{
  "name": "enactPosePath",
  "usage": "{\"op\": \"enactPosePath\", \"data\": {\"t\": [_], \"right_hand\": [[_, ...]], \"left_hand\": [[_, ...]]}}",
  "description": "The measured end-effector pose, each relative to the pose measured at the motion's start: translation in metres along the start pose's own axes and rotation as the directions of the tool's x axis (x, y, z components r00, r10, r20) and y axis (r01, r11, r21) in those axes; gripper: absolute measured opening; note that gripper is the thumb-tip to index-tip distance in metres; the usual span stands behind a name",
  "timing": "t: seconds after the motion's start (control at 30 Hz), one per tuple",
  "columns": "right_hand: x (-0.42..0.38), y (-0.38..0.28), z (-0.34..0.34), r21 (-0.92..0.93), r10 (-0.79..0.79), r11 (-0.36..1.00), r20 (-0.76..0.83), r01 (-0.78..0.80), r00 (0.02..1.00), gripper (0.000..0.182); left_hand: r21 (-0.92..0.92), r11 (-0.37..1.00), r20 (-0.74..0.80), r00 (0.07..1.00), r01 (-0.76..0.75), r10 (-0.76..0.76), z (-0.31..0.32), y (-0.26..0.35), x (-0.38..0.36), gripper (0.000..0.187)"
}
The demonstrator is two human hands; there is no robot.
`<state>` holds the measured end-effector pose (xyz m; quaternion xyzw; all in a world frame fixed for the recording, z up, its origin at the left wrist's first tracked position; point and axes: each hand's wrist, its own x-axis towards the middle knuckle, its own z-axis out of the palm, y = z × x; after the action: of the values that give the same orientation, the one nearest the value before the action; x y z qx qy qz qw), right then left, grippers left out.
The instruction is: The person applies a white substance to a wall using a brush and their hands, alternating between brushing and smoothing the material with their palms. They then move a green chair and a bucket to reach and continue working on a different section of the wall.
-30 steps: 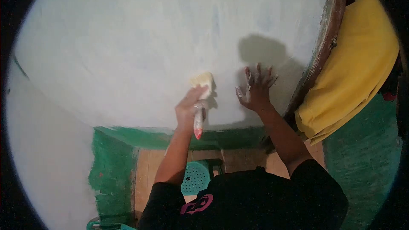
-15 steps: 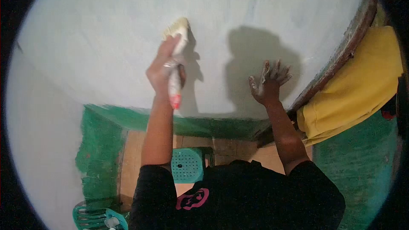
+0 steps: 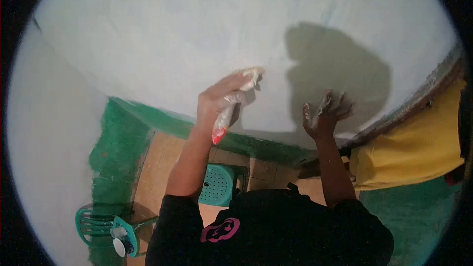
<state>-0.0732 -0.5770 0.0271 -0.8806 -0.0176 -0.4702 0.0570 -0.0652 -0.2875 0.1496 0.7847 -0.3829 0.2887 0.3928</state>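
Note:
My left hand (image 3: 211, 104) is closed around a paintbrush (image 3: 220, 129) coated in white paint, its handle tip red. The bristle end points up and right and lies at the whitish wall (image 3: 172, 34). Some of the handle is hidden by my fingers. To the right, my right hand (image 3: 321, 120) is raised with fingers spread and smeared with white paint. It holds nothing and is close to the wall; whether it touches cannot be told. A shadow falls on the wall above it.
Below the white area runs a green painted band (image 3: 172, 123). A green stool (image 3: 216, 184) stands on the tiled floor (image 3: 162, 162). At lower left is a green chair (image 3: 93, 224) with small white objects on it. Yellow cloth (image 3: 409, 155) hangs at the right beside a dark wooden edge (image 3: 409, 111).
My left hand has moved right and down with the paintbrush, which now tilts more to the right. My right hand stays spread. The view has shifted, bringing more of the chair into sight.

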Motion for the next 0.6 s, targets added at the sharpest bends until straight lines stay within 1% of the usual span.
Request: {"op": "enactPosePath", "data": {"t": [0.07,0.1,0.13,0.17,0.2,0.23,0.27,0.3,0.33,0.37,0.4,0.43,0.47,0.53,0.57,0.6], "right_hand": [[-0.005,-0.002,-0.003,0.009,0.104,0.994,0.220,-0.109,0.970,0.081],[-0.014,-0.006,0.001,-0.037,0.134,0.991,0.374,-0.129,0.918,0.082],[-0.023,-0.013,0.004,-0.088,0.163,0.987,0.510,-0.137,0.845,0.083],[-0.026,-0.020,0.000,0.117,0.121,0.963,0.616,-0.241,0.778,0.083],[-0.029,-0.029,-0.005,0.300,0.045,0.885,0.708,-0.358,0.705,0.083],[-0.034,-0.040,-0.009,0.320,0.024,0.882,0.703,-0.346,0.711,0.083],[-0.037,-0.053,-0.015,0.433,-0.054,0.866,0.578,-0.250,0.814,0.087],[-0.035,-0.062,-0.014,0.535,-0.127,0.832,0.440,-0.146,0.889,0.092],[-0.031,-0.071,-0.013,0.562,-0.159,0.816,0.446,-0.138,0.881,0.092],[-0.027,-0.078,-0.013,0.691,-0.153,0.719,0.264,-0.076,0.952,0.084],[-0.024,-0.085,-0.013,0.793,-0.111,0.609,0.082,0.003,0.990,0.076],[-0.016,-0.093,-0.012,0.769,-0.051,0.635,-0.059,0.077,0.997,0.068],[-0.006,-0.094,-0.010,0.788,-0.067,0.611,-0.047,0.078,0.997,0.068],[0.008,-0.092,-0.015,0.916,-0.100,0.390,-0.066,0.100,0.993,0.059],[0.016,-0.089,-0.027,0.907,-0.211,0.422,0.093,0.005,0.973,0.052],[0.015,-0.088,-0.030,0.913,-0.227,0.409,0.087,0.014,0.970,0.052]], "left_hand": [[0.032,0.995,-0.120,0.988,-0.092,0.096,-0.003,0.002,0.016,0.012],[0.073,0.995,-0.161,0.984,-0.070,0.081,0.003,0.013,0.022,0.012],[0.089,0.993,-0.171,0.981,-0.073,0.087,0.008,0.009,0.017,0.012],[-0.102,0.995,-0.222,0.975,0.007,-0.029,0.016,-0.001,0.008,0.012],[-0.293,0.953,-0.248,0.957,0.077,-0.153,0.022,-0.005,0.001,0.012],[-0.503,0.847,-0.192,0.932,0.175,-0.306,0.023,0.009,0.002,0.015],[-0.103,0.994,-0.053,0.998,0.035,-0.041,0.006,0.005,0.006,0.012],[-0.221,0.945,0.050,0.971,0.241,-0.236,0.014,0.000,0.000,0.015],[-0.316,0.836,0.167,0.894,0.449,-0.417,0.023,0.003,-0.006,0.027],[-0.297,0.829,0.146,0.880,0.475,-0.452,0.026,0.005,-0.010,0.027],[-0.094,0.964,0.127,0.963,0.250,-0.237,0.024,0.016,-0.005,0.026],[0.112,0.994,0.170,0.985,-0.007,-0.013,0.023,0.024,-0.003,0.025],[0.134,0.991,0.160,0.986,0.022,-0.043,0.025,0.028,-0.007,0.025],[0.109,0.992,0.328,0.940,0.055,-0.089,0.031,0.040,-0.017,0.029],[0.147,0.986,0.341,0.932,0.073,-0.120,0.033,0.047,-0.018,0.032],[0.160,0.984,0.327,0.936,0.082,-0.131,0.034,0.049,-0.020,0.032]]}}
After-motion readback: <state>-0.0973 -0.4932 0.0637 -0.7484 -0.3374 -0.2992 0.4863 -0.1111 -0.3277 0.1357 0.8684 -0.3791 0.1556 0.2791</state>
